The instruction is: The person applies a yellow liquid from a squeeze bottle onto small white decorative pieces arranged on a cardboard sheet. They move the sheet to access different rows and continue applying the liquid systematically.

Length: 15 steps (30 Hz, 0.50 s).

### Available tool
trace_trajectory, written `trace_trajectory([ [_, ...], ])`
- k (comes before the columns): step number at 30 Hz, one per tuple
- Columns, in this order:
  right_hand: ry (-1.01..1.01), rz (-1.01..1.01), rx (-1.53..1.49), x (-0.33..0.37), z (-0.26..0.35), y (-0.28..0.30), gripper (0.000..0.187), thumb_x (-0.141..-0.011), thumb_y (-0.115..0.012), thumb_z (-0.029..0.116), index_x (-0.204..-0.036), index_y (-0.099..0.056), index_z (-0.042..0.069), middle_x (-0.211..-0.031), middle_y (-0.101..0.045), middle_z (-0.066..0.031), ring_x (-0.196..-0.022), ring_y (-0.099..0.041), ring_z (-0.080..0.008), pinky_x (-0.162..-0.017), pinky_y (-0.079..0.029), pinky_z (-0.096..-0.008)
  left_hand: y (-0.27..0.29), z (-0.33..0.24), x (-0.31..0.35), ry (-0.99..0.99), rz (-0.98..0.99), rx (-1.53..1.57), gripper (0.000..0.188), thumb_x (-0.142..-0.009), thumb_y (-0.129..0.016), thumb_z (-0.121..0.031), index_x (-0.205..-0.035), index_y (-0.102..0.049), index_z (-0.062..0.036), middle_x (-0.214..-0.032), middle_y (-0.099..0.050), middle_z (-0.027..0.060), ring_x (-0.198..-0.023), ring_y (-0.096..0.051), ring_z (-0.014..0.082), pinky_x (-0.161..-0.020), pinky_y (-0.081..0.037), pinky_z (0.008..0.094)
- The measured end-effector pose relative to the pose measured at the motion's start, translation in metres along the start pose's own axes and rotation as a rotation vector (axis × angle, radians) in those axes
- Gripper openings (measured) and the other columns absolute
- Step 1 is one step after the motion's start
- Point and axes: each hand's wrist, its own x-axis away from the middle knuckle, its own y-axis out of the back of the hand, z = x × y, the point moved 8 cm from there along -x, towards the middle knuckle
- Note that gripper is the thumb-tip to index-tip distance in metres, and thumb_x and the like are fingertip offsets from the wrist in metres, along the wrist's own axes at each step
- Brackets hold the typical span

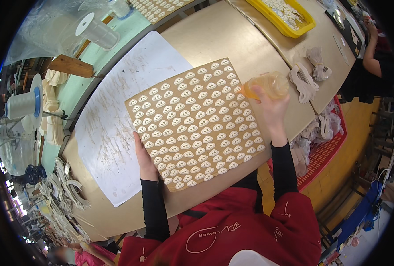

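Note:
A square brown board (199,77) tilts in front of me, covered with rows of small white shaped pieces (206,130), each with two dark spots. My left hand (141,157) holds the board by its left edge, thumb at the side and the other fingers hidden beneath. In my right hand (271,111) is a clear squeeze bottle (274,83) of amber liquid, fingers wrapped round it. The bottle lies nearly sideways, its narrow end pointing at the board's upper right edge. Whether its tip touches a piece I cannot tell.
Under the board lies a stained white sheet (112,146) on the tan table (206,35). A yellow tray (301,32) of white pieces and bundled pale cords (302,84) lie at right. Thread spools (104,37) stand left. A red basket (323,155) sits below; another person (374,62) is far right.

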Motion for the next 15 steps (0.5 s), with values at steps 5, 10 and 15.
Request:
trace_trajectory([
  [5, -0.052, 0.005, -0.048, 0.001, -0.008, -0.002, 0.032, -0.084, -0.074, 0.006, -0.111, -0.059, -0.002, -0.093, -0.065, -0.0064, -0.074, -0.062, -0.0102, -0.053, -0.049, -0.0212, -0.004, 0.003, 0.001, 0.023, 0.022, 0.028, 0.062, -0.100, -0.039, -0.053, -0.139, -0.043, -0.0042, -0.133, -0.054, 0.0137, -0.116, -0.057, 0.0274, -0.096, -0.049, 0.0417],
  [10, -0.101, 0.064, -0.053, 0.000, -0.014, -0.011, 0.032, -0.085, -0.073, 0.007, -0.111, -0.057, -0.002, -0.092, -0.064, -0.0061, -0.074, -0.061, -0.0102, -0.054, -0.048, -0.0219, -0.005, 0.002, 0.001, 0.017, 0.036, 0.028, 0.063, -0.100, -0.038, -0.053, -0.139, -0.042, -0.0041, -0.133, -0.054, 0.0140, -0.116, -0.057, 0.0274, -0.096, -0.048, 0.0418],
  [15, -0.075, 0.073, -0.055, 0.002, -0.009, -0.015, 0.033, -0.085, -0.074, 0.009, -0.111, -0.058, -0.001, -0.094, -0.065, -0.0059, -0.076, -0.062, -0.0097, -0.055, -0.049, -0.0210, -0.005, 0.002, 0.000, 0.020, 0.039, 0.038, 0.063, -0.100, -0.038, -0.053, -0.139, -0.042, -0.0040, -0.134, -0.053, 0.0142, -0.116, -0.057, 0.0275, -0.097, -0.048, 0.0417],
])
